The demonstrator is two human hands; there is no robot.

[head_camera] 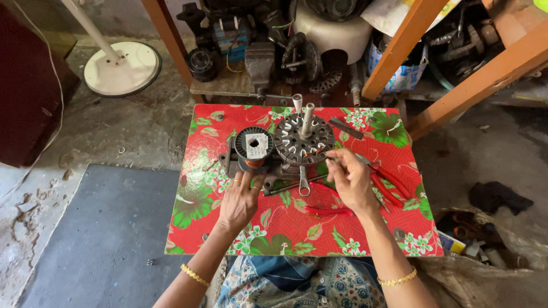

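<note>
Head view, frame centre: right hand [349, 179] pinches fine wire at the partly wound stator [302, 140]; left hand [240, 199], fingers loosely spread and empty, rests below the wire spool [254, 146]; most slots look empty.

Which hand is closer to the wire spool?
Left. The left hand lies just below the wire spool, fingers almost at its base. The right hand is off to its right, by the stator.

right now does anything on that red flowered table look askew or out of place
Nothing is spilled or broken. The spanner and red-handled pliers lie loose at angles beside the stator. The left hand rests below the wire spool; the right hand pinches at the stator's rim.
</note>
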